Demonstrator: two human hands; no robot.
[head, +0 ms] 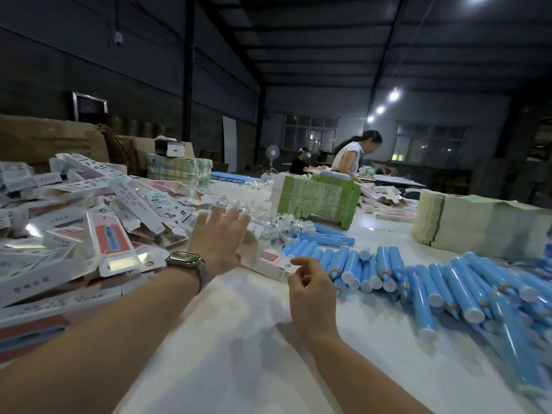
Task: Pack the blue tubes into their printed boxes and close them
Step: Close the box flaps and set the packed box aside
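White printed box (270, 262) lies flat on the pale table (239, 339), red-and-blue picture up, and serves as landmark. Left hand (219, 239), smartwatch (182, 259) on its wrist, sits just left of the box, fingers straight and spread, reaching over it toward a heap of clear plastic pieces (268, 221) just behind the box; whether the palm edge touches the box, cannot tell. Right hand (310, 289) is at the box's near right end, fingers loosely curled, fingertips right at the hang-tab end; real pinch or only touching, cannot tell. Blue tubes (418, 273) with white caps lie loose in a spread to the right of the box, nearest ones just beside it, more blue tubes just behind-right of it. Big pile of printed boxes (89, 222) fills the table left of the box. Green bundled stack (318, 198) stands behind the box, a pale stack (478, 225) far right-behind. Two people (351, 158) work well behind it.
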